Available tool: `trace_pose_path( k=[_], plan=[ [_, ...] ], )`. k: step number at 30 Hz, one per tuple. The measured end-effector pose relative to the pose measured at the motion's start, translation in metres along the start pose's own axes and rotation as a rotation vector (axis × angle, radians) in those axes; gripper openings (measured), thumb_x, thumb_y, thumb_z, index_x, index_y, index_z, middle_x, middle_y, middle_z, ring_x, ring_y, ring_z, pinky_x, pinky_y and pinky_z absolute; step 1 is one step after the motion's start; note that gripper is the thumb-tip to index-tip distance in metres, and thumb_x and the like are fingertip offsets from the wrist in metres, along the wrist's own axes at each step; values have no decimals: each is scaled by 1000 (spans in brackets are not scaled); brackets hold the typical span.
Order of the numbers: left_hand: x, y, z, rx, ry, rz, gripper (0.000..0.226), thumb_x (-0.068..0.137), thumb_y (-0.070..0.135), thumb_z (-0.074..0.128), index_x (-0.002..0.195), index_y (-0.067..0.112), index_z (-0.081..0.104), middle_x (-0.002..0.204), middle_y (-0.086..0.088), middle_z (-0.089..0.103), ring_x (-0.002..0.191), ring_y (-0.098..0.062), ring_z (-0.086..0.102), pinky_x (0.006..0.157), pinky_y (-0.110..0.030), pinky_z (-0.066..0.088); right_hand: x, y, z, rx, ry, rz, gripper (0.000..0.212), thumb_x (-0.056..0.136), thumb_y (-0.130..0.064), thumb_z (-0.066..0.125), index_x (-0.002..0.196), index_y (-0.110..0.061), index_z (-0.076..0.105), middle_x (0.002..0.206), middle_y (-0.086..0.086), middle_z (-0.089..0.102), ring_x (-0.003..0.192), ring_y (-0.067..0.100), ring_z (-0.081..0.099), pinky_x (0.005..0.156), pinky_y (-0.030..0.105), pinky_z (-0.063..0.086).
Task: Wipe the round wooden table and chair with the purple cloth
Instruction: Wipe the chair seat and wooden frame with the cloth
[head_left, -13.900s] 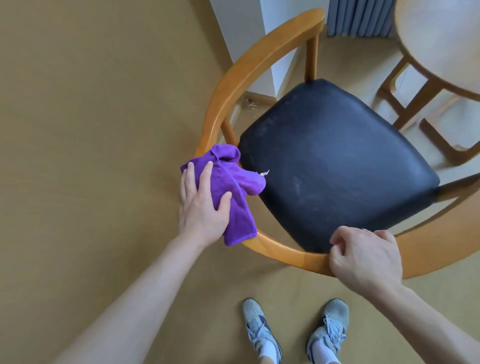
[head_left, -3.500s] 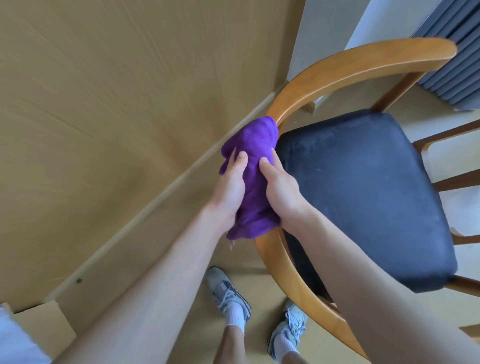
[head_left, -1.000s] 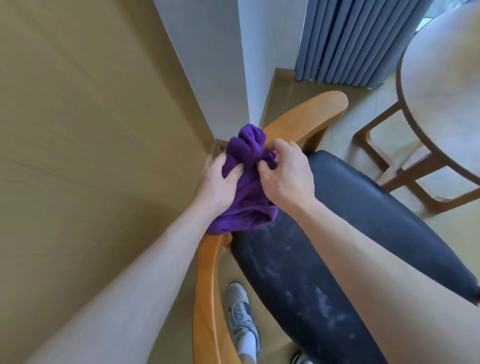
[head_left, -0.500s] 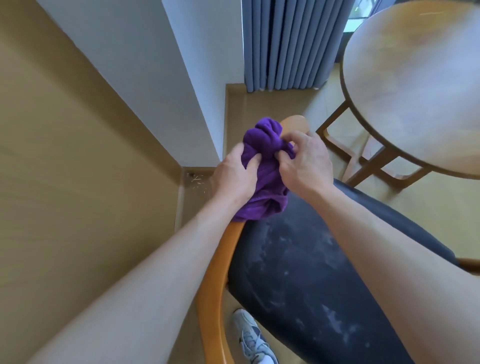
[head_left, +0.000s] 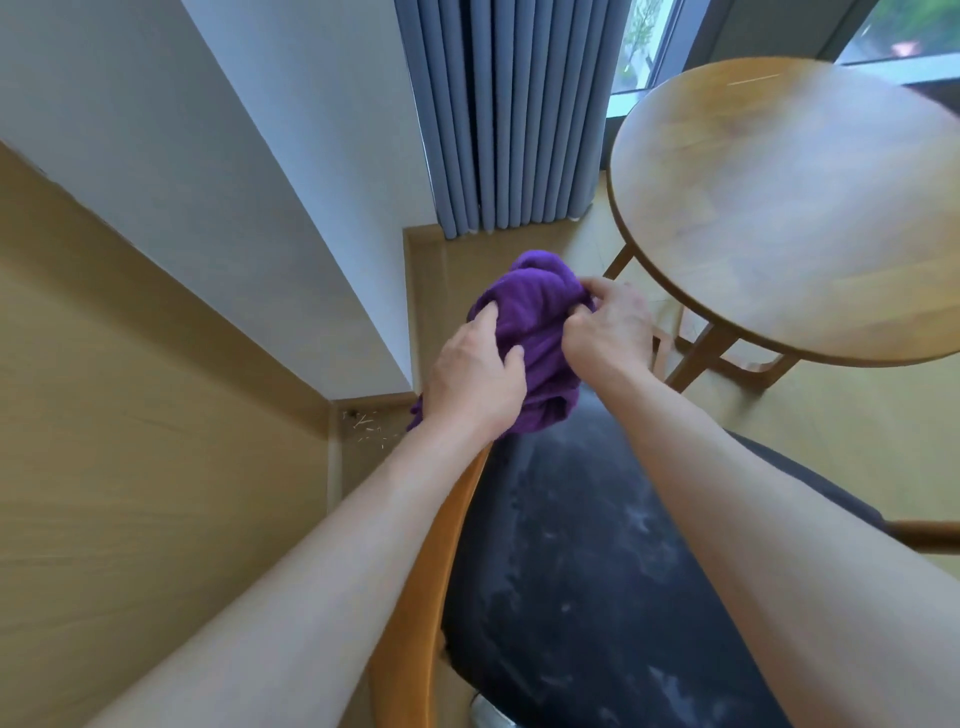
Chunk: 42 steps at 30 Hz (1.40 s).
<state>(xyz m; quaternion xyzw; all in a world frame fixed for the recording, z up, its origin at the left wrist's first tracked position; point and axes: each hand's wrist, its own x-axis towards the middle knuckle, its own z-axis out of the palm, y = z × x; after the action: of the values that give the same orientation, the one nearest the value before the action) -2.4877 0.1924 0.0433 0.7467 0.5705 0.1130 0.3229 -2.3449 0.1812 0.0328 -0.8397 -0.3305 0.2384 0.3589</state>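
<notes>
Black padding of the chair seat (head_left: 571, 571), streaked with pale dusty marks, is lying nearest the viewer, under both forearms, with the curved wooden arm of the chair (head_left: 415, 597) running along its left edge toward the hands. Beyond the seat, the left hand (head_left: 475, 376) and right hand (head_left: 610, 327) are both gripping the purple cloth (head_left: 535, 332), fingers curled into its folds, the cloth bunched between them at about the far end of the chair arm, which it is hiding. The step in hand appears to be wiping the chair frame, or regathering the cloth for the next stroke. The round wooden table (head_left: 789, 208) is standing up and to the right of the right hand, well apart from the cloth; a grey curtain (head_left: 498, 114) is hanging beyond the hands. The next move probably calls for a flatter wad of cloth, then a pass over the marked seat or a reach across to the tabletop.
</notes>
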Motion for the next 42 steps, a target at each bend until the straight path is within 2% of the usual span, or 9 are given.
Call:
trace_pose_path(
  k=[2,4,9,17,22,26,33,37,42],
  plan=[
    [-15,-13,-15,-54,-14,54,56,99,29,57,153,32,42,149,3,55,133,-21,54,112,-40,45,-1,5,-5,130,-21,118,50,90,-5,44,125,-27,71,108,-4,66,96,9,62,82,10,50],
    [-30,-29,-27,-191,10,94,56,96,22,60,149,35,48,144,10,58,129,-8,56,112,-32,47,-8,5,-2,306,-113,156,50,96,-15,51,145,-24,56,128,0,64,116,16,61,106,31,50],
    [-51,-58,-22,-236,8,32,63,100,20,60,156,32,35,157,10,43,143,-10,41,117,-42,42,-40,-5,38,77,-286,-83,91,86,-56,68,158,-43,14,164,5,13,149,31,26,118,50,34],
    [-74,-68,9,108,96,101,71,96,49,42,160,37,13,170,8,17,154,-13,23,124,-39,22,17,-5,45,-11,-180,10,44,100,-59,45,127,-25,55,119,3,59,103,23,59,78,33,41],
    [-74,-66,9,120,118,88,73,94,47,35,162,30,15,170,5,18,155,-13,21,126,-37,18,-28,0,59,-70,-37,-160,52,108,-39,40,158,-26,31,164,14,24,150,31,25,120,42,30],
    [-75,-65,6,104,132,129,75,92,36,33,164,31,12,172,5,11,157,-9,13,124,-29,9,-65,13,56,-50,-106,-275,58,109,-24,41,164,-26,19,172,5,-5,159,27,-7,128,47,17],
    [-74,-65,7,98,130,153,75,90,26,32,164,26,19,172,3,14,157,-14,16,126,-43,24,-128,40,24,100,-248,-373,54,103,-13,53,155,-25,44,167,-13,26,155,8,22,124,35,31],
    [-76,-67,8,128,137,142,75,88,26,37,162,23,26,171,0,19,157,-18,19,126,-45,23,-117,28,4,108,-154,-329,39,84,-20,58,121,-26,69,144,-11,50,138,8,41,115,47,40],
    [-76,-67,7,160,107,166,69,92,29,38,160,28,27,170,5,21,156,-18,20,125,-46,20,-62,-4,17,-213,-191,-487,51,96,-47,41,143,-32,52,164,-1,29,156,26,12,127,55,7]
  ],
)
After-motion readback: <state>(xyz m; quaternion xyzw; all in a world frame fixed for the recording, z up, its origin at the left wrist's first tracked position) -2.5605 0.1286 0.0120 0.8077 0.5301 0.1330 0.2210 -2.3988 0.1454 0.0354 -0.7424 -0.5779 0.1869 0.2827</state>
